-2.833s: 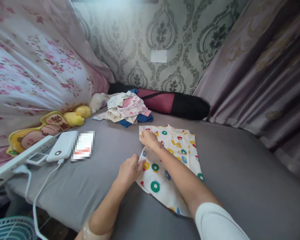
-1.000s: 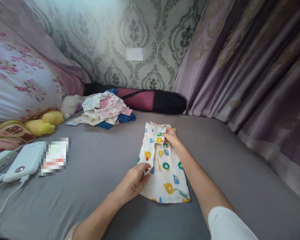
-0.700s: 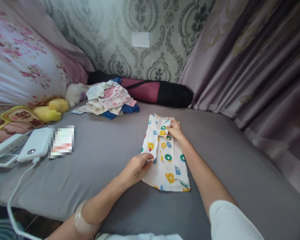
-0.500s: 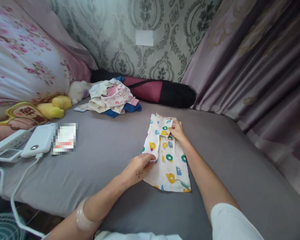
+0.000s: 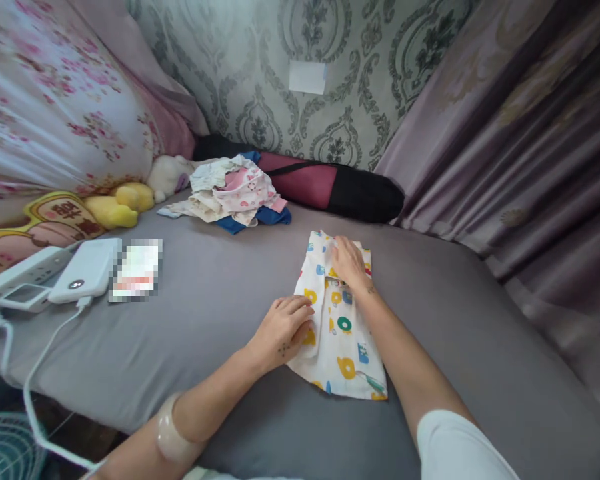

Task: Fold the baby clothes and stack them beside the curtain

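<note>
A small white shirt (image 5: 347, 360), printed with yellow, blue and green figures, lies partly folded on the grey bed sheet. Its left side is turned inward as a long flap, and a short piece crosses near the top. My left hand (image 5: 283, 330) rests on the lower left flap, fingers laid over the cloth and slightly bent. Near the shirt's top, my right hand (image 5: 350, 261) lies flat on the cloth, covering part of the folded piece.
A pile of small clothes (image 5: 240, 190) lies at the back, before a dark red and black long bag (image 5: 310, 183). Plush toys (image 5: 115, 207) line the left side. A white power bank (image 5: 87, 270), a power strip (image 5: 30, 270) and a cable (image 5: 40, 393) are at left.
My right hand has gone from pinching the top piece to lying flat on it. My left hand has loosened from the flap's edge and now rests over it. The view has shifted slightly.
</note>
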Action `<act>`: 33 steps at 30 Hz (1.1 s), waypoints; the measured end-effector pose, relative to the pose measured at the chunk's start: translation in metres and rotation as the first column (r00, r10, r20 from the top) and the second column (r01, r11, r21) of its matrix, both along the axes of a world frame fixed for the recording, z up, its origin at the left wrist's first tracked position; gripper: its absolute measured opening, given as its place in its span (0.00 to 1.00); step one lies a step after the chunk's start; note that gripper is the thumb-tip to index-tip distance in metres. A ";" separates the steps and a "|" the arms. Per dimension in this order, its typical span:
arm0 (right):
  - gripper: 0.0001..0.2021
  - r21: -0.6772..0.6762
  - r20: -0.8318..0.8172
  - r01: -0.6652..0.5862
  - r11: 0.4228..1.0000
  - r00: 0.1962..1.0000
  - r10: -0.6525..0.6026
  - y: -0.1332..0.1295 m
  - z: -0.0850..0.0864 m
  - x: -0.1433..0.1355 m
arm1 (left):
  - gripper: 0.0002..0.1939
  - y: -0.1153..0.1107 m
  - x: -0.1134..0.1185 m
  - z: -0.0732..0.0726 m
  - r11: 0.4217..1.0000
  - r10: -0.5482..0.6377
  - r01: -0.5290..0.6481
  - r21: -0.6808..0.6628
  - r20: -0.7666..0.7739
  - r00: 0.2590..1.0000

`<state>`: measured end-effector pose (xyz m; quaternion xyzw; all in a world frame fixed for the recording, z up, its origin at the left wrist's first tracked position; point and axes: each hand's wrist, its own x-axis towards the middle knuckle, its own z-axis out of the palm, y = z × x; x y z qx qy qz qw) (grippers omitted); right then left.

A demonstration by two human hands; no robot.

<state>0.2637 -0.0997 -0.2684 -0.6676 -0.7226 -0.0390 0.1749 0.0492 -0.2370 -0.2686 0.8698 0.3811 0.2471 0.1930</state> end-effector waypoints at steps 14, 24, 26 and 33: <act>0.31 -0.281 0.070 -0.142 0.949 0.983 0.168 0.057 -0.042 -0.046 | 0.33 0.002 0.000 -0.028 0.998 -0.062 0.056 -0.028 -0.259 0.964; 0.31 -0.030 -0.019 0.016 0.999 1.000 -0.017 0.024 -0.018 -0.029 | 0.28 0.003 -0.002 -0.012 0.997 -0.025 0.004 -0.082 -0.258 0.966; 0.31 -0.118 -0.004 0.067 0.991 0.998 -0.068 0.015 -0.024 -0.021 | 0.29 0.004 -0.002 -0.012 0.995 0.007 -0.031 -0.091 -0.256 0.967; 0.30 -0.293 -0.030 0.095 0.951 0.994 -0.108 0.014 -0.036 -0.006 | 0.28 0.005 -0.005 -0.017 0.995 -0.028 0.004 -0.103 -0.236 0.971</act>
